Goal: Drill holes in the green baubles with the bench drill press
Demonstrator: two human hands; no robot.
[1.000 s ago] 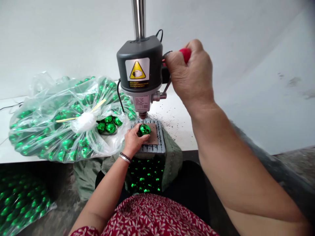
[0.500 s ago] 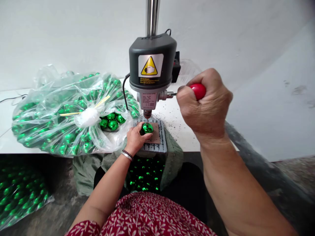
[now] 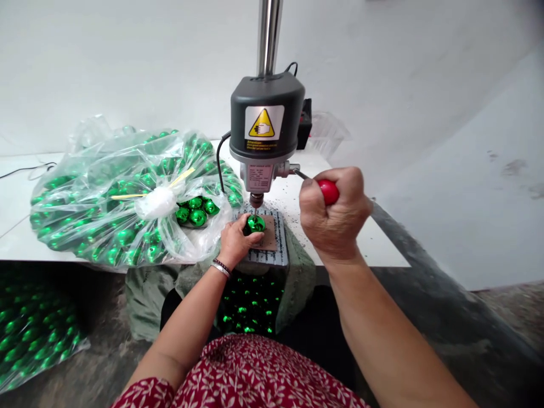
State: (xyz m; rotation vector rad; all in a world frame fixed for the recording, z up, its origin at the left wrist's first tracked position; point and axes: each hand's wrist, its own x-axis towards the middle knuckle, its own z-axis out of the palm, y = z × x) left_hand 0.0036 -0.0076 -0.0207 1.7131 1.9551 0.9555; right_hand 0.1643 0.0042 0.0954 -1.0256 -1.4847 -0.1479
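Note:
Thumb and fingers of my left hand [image 3: 238,241] grip a shiny green ball [image 3: 255,224] at its side. The ball rests on a brown board [image 3: 268,241] that lies on the grey base plate [image 3: 279,258] of a drill press [image 3: 266,124]. Straight above the ball is the drill chuck [image 3: 256,200]; its thin bit comes down to the ball's top, and whether it has entered I cannot tell. My right hand [image 3: 334,215] is wrapped round the red knob [image 3: 328,192] of the feed lever, right of the machine.
A large clear bag [image 3: 97,192] of green balls lies on the white table [image 3: 357,246] at the left, its torn opening beside my left hand. More balls fill a green sack [image 3: 301,255] below the plate and a bag [image 3: 38,340] lower left. Dark shavings surround the base.
My right hand has brought the lever's red knob down and a little left. My left hand still holds the ball on the board. The view has shifted slightly.

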